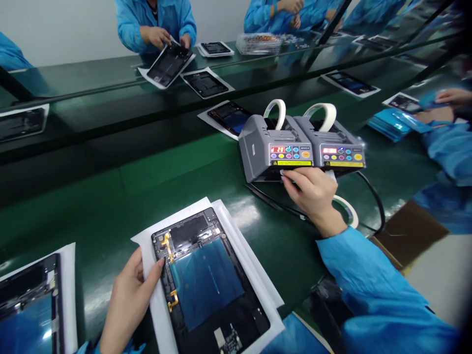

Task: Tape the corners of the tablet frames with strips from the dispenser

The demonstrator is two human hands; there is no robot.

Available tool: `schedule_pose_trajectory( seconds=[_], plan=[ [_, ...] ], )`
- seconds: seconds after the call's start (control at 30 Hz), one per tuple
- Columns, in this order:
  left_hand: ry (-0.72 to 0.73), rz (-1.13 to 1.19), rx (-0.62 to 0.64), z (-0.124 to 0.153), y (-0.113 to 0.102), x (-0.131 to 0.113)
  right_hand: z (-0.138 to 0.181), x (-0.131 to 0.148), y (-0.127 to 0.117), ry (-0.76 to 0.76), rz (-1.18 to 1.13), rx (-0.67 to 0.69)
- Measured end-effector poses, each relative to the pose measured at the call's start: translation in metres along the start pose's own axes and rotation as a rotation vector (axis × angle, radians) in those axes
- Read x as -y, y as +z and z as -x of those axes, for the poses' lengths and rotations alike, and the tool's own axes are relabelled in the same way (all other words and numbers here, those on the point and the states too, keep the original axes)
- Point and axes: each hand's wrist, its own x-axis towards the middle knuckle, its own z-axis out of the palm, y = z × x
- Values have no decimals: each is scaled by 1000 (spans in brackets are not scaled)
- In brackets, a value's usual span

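Tablet housing point(212, 282), opened to show a blue panel and orange flex strips, lies tilted on white sheets point(251, 264) at the near edge of the green table point(110, 206). On my feed, the left hand point(131, 295) grips its left edge, thumb on the frame; I see the other fingers go out of sight at the sheet's edge, so I cannot tell how they close underneath. Beyond it, I have the right hand point(313, 194) stretched to the front of the left tape dispenser point(273, 147), thumb and forefinger pinching a small white piece of tape point(282, 172). Just beside that unit stands the right tape dispenser point(342, 153); both show red digits, and each carries a cream roll. Behind the right wrist I make out a loose tape roll point(353, 212) and a black cable point(379, 206). At my lower left rests a second tablet point(29, 305) on its own sheet. Farther out, across the table, a co-worker point(158, 24) in blue holds another tablet point(167, 64), while at my right another person's sleeves point(448, 147) reach over a stack of blue packets point(391, 123).
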Motion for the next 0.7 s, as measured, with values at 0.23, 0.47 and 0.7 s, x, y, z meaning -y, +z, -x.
schedule_pose_trajectory(
  seconds=[0.23, 0.47, 0.7],
  plan=[
    [61, -103, -48, 1, -5, 2, -6, 40, -31, -150, -322, 18],
    [699, -736, -312, 10, 10, -39, -19, 112, -24, -407, -686, 360],
    [674, -911, 104, -10, 76, -68, -7, 117, -1, -438, -773, 507]
  ],
)
